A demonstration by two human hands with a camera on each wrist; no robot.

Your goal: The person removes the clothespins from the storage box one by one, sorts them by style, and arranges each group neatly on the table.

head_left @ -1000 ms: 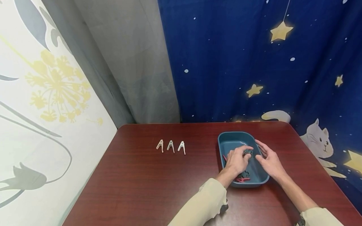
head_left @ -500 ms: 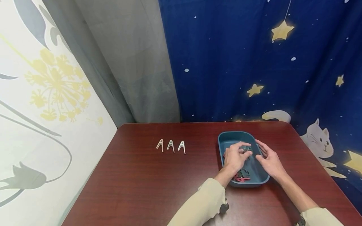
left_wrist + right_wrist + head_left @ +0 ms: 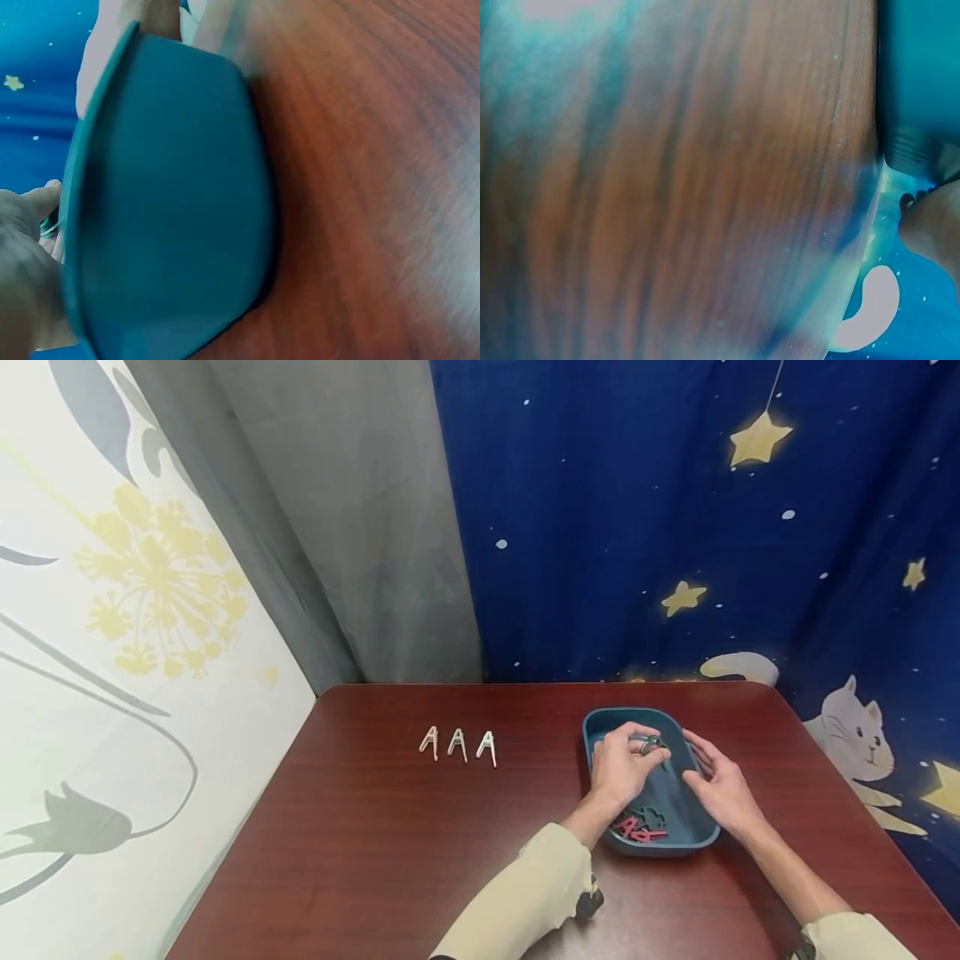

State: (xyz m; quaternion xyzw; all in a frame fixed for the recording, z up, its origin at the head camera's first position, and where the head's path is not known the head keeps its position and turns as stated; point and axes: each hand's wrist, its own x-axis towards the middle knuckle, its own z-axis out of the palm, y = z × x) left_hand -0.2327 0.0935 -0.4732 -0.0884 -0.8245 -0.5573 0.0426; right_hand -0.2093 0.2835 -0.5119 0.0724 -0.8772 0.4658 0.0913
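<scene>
My left hand (image 3: 621, 768) is over the blue plastic tub (image 3: 678, 814). It pinches a dark green clothespin (image 3: 654, 745) with a metal spring between thumb and fingers. My right hand (image 3: 723, 787) holds the tub's right rim, thumb over the inner side and fingers along the outside. At the tub's near end lie red clothespins (image 3: 647, 837) and dark green clothespins (image 3: 652, 817), partly heaped together. The left wrist view shows the tub's outer wall (image 3: 180, 187), with the left hand (image 3: 26, 255) at its rim. Only part of the right hand (image 3: 934, 221) shows in the right wrist view.
Three white clothespins (image 3: 457, 744) lie in a row on the dark red wooden table (image 3: 390, 843), left of the tub. Behind the table hang a grey curtain (image 3: 360, 527) and a blue starry curtain (image 3: 585, 527). A patterned white wall (image 3: 247, 735) borders the left side.
My left hand has risen slightly from the tub with the clothespin, uncovering more of the clothespins at the near end. The right hand stays at the rim.
</scene>
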